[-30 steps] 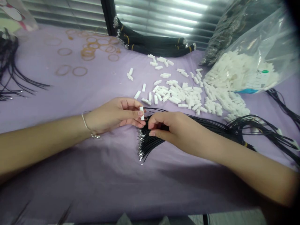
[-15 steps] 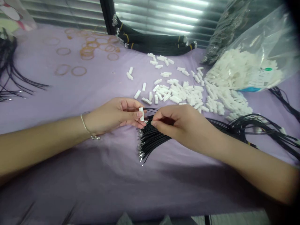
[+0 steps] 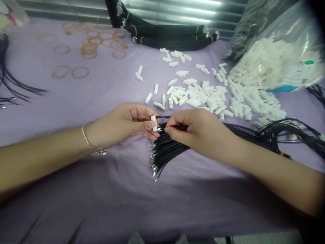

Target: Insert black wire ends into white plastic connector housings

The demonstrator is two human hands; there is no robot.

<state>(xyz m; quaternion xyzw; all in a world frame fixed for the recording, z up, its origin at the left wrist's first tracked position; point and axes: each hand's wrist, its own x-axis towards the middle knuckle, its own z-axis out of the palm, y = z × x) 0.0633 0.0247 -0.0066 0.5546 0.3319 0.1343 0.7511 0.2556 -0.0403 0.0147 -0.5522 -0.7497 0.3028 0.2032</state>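
Observation:
My left hand (image 3: 124,123) pinches a small white plastic connector (image 3: 153,122) between thumb and forefinger, above the purple cloth (image 3: 106,189). My right hand (image 3: 195,130) is closed in a pinch on a thin black wire whose metal tip (image 3: 159,129) touches the connector's right side. Under both hands lies a fanned bundle of black wires (image 3: 165,152) with metal terminals at their near ends. A heap of loose white connectors (image 3: 203,98) lies just beyond the hands.
A clear plastic bag of white connectors (image 3: 276,64) sits at the right back. Tied bundles of black wires (image 3: 167,39) lie along the back edge. Several rubber bands (image 3: 88,47) are scattered at the left back. More black wires (image 3: 15,88) trail in at the far left.
My right hand has lifted off the wire bundle with one wire pinched and brought its tip to the connector in my left hand. The view has shifted slightly downward.

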